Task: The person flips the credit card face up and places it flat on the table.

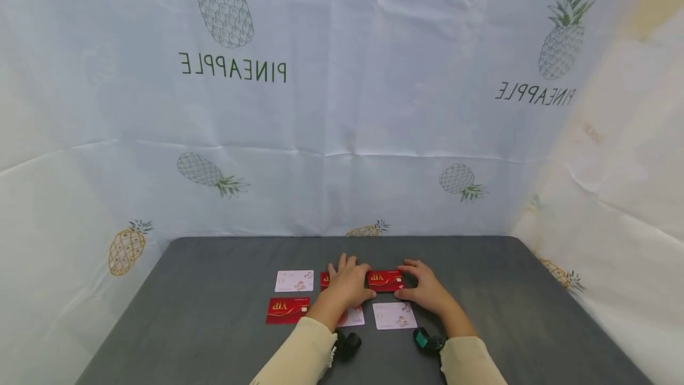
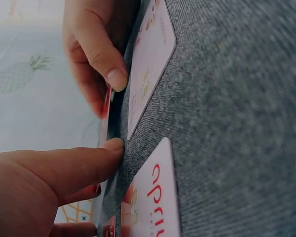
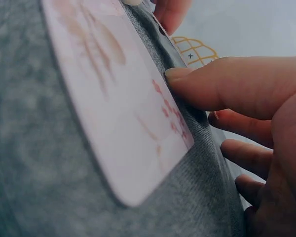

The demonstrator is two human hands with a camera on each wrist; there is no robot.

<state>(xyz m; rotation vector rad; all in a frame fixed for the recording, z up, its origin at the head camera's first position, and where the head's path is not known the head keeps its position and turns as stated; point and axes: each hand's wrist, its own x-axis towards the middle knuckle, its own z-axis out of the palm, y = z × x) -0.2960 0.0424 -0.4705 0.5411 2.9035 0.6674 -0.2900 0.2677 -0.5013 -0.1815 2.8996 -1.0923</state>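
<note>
In the head view a red VIP card point(image 1: 385, 281) lies flat in the far row, between the two hands. My right hand point(image 1: 427, 289) holds its right end, thumb at the near edge and forefinger at the far edge. My left hand point(image 1: 347, 284) is at the card's left end, thumb near the near corner, other fingers spread. Beneath the left hand, another red card point(image 1: 324, 278) is partly covered. A white card with red print point(image 1: 355, 316) shows beside the left wrist. Closer to me than the held card is a white flowered card point(image 1: 394, 316).
At the left lie a white card point(image 1: 294, 281) and, nearer, a red VIP card point(image 1: 288, 310). All rest on a dark grey table point(image 1: 214, 337). A pineapple-print curtain point(image 1: 342, 106) hangs behind the table's far edge.
</note>
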